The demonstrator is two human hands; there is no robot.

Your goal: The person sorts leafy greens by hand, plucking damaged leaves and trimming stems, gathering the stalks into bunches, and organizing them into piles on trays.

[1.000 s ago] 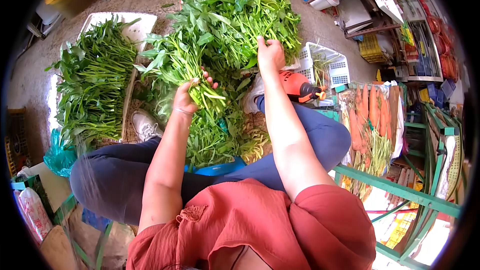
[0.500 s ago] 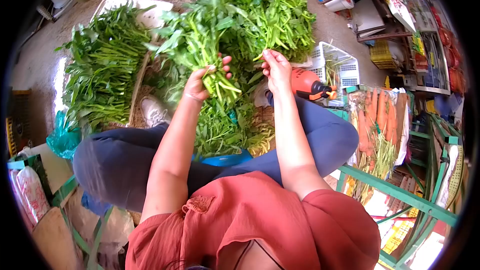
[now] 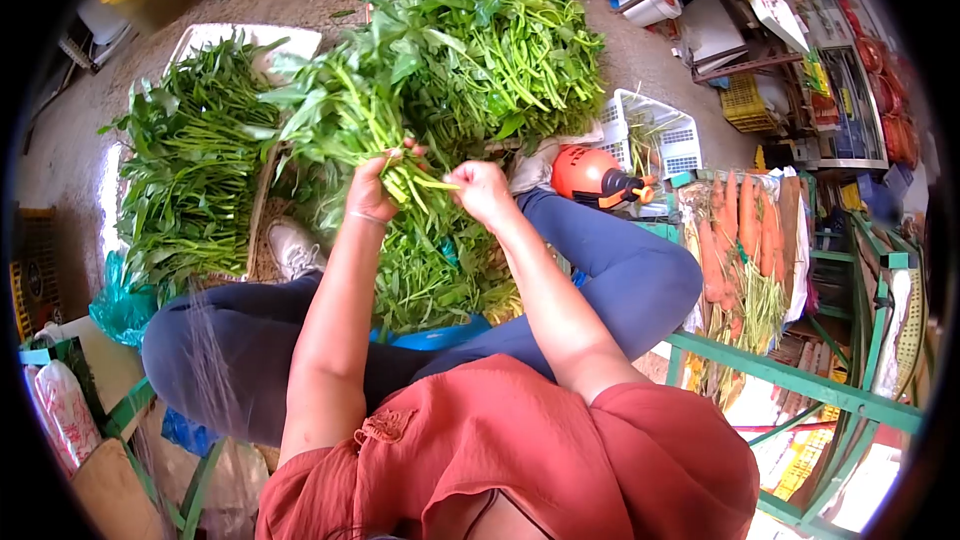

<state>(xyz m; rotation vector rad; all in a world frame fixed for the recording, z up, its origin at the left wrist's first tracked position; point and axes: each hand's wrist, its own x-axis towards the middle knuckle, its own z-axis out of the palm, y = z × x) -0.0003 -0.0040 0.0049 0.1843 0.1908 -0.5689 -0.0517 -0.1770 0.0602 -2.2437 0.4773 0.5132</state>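
Observation:
My left hand (image 3: 372, 190) is wrapped round the stems of a bunch of water spinach (image 3: 345, 120), its leaves pointing up and left and its cut stem ends toward me. Fingers pinched, my right hand (image 3: 484, 192) grips the end of one pale green stem (image 3: 436, 183) beside that bunch. A big heap of the same greens (image 3: 510, 50) lies just beyond both hands. More loose leafy greens (image 3: 430, 275) are piled below them, between my legs, partly over a blue plastic bag (image 3: 440, 334).
At left, a white crate (image 3: 262, 43) bears rows of greens (image 3: 195, 160). An orange spray bottle (image 3: 580, 172) stands by my right knee, in front of a white basket (image 3: 672, 145). Carrots (image 3: 748, 225) lie at right beside a green metal frame (image 3: 790, 372). A teal bag (image 3: 122, 300) is at left.
My right hand has moved left and down from the big heap to the stem ends of the held bunch. The left hand keeps its hold. The whole view has shifted slightly.

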